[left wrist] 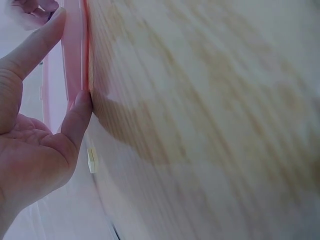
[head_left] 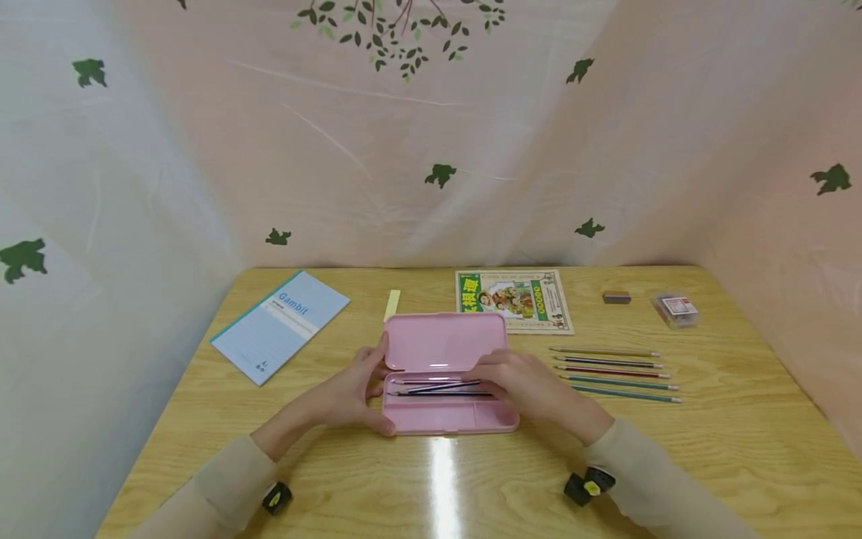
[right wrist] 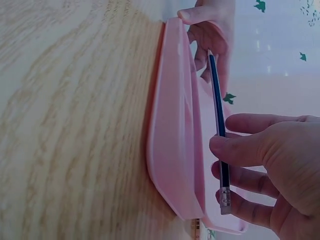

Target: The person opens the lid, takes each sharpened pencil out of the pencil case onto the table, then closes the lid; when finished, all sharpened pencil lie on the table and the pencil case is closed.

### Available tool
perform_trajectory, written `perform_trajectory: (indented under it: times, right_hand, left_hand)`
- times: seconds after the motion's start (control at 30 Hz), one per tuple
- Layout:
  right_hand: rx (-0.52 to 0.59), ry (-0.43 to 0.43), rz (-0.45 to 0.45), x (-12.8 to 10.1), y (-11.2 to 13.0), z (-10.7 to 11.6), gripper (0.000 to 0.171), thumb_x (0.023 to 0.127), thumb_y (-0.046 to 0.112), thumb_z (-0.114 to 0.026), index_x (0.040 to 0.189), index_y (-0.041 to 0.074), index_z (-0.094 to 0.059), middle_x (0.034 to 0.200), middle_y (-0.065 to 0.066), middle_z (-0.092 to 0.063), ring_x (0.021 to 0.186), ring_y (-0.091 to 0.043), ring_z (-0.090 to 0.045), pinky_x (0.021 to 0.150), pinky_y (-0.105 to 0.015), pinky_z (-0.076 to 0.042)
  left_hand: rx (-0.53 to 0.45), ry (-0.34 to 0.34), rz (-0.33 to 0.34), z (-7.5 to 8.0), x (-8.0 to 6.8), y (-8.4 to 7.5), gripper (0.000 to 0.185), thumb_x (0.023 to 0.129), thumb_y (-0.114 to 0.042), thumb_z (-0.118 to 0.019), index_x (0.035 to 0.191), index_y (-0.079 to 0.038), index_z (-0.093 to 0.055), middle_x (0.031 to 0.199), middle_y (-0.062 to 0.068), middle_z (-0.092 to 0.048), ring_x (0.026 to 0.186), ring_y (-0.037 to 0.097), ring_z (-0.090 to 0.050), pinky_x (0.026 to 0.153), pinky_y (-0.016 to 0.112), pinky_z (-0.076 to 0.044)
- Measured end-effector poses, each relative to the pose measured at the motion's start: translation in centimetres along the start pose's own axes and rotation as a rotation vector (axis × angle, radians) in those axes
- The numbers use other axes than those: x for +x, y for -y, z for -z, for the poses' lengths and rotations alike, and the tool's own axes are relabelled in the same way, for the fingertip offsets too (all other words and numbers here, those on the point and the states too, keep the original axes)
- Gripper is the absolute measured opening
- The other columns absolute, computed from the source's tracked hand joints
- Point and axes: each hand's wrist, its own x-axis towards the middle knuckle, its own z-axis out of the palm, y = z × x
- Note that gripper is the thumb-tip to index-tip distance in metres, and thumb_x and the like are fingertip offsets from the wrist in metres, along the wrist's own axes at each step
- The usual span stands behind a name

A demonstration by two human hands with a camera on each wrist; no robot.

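A pink pencil case (head_left: 431, 421) lies on the table with its lid (head_left: 444, 340) raised at the back. My left hand (head_left: 350, 389) is at the case's left end, thumb on the front corner and fingers along the side and lid. In the left wrist view its fingers (left wrist: 77, 117) are spread and fairly straight against the pink edge. Over the right part of the case, my right hand (head_left: 521, 382) pinches a dark pencil (right wrist: 218, 100), its eraser end near the palm and its tip leftward. Other pencils (head_left: 431, 382) lie in the case's back compartment.
Several pencils (head_left: 616, 373) lie in a row to the right. Behind are a picture booklet (head_left: 559, 299), a yellow strip (head_left: 393, 305), an eraser-like block (head_left: 616, 297) and a small clear box (head_left: 676, 309). A blue notebook (head_left: 283, 326) is at left.
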Motion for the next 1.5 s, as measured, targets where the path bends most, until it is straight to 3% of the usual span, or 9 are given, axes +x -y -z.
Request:
perform_trajectory:
  times: [0.37,0.63,0.93,1.27,1.5]
  right_hand:
    - [0.078,-0.045,0.018,-1.0,-0.7,1.7,0.029,0.089,-0.001,-0.075,0.115,0.013,-0.077,0.107,0.003,-0.072,0.100,-0.013,-0.067,0.086,-0.033,-0.060]
    - [0.142,-0.072,0.008,-2.0,-2.2,2.9,0.028,0.089,-0.006,-0.073,0.113,0.008,-0.077,0.111,-0.003,-0.074,0.101,-0.017,-0.069,0.081,-0.033,-0.061]
    - [0.103,-0.167,-0.021,-4.8,-3.7,4.6,0.033,0.085,-0.008,-0.076,0.112,0.009,-0.077,0.100,0.003,-0.073,0.078,-0.004,-0.059,0.059,-0.021,-0.053]
    - [0.120,-0.175,-0.115,-8.6,-5.2,7.3,0.041,0.081,-0.010,-0.078,0.118,0.007,-0.075,0.100,0.004,-0.073,0.083,-0.001,-0.064,0.066,-0.021,-0.059]
    - [0.133,-0.152,-0.148,-11.3,-6.0,8.6,0.041,0.081,-0.010,-0.078,0.117,0.009,-0.075,0.099,0.004,-0.072,0.083,-0.001,-0.063,0.064,-0.022,-0.059]
  left_hand:
    - [-0.002,0.001,-0.011,0.0,-0.2,-0.2,0.144,0.067,-0.016,-0.097,0.162,-0.015,0.012,0.147,0.018,-0.024,0.137,0.033,-0.041,0.112,0.038,-0.042]
    - [-0.011,0.000,0.003,-0.1,-0.2,0.1,0.144,0.067,-0.016,-0.097,0.162,-0.015,0.011,0.148,0.016,-0.024,0.137,0.030,-0.041,0.112,0.037,-0.042]
    - [0.010,-0.004,0.013,-0.1,-0.2,0.0,0.144,0.066,-0.018,-0.098,0.162,-0.015,0.010,0.146,0.014,-0.026,0.137,0.028,-0.042,0.111,0.035,-0.043]
    - [0.011,-0.007,0.003,-0.1,-0.1,0.0,0.145,0.066,-0.018,-0.098,0.162,-0.013,0.010,0.145,0.015,-0.027,0.136,0.029,-0.043,0.110,0.036,-0.044]
    - [0.019,-0.006,0.012,0.0,-0.2,0.0,0.144,0.066,-0.019,-0.098,0.162,-0.015,0.010,0.148,0.014,-0.024,0.137,0.028,-0.043,0.111,0.036,-0.043]
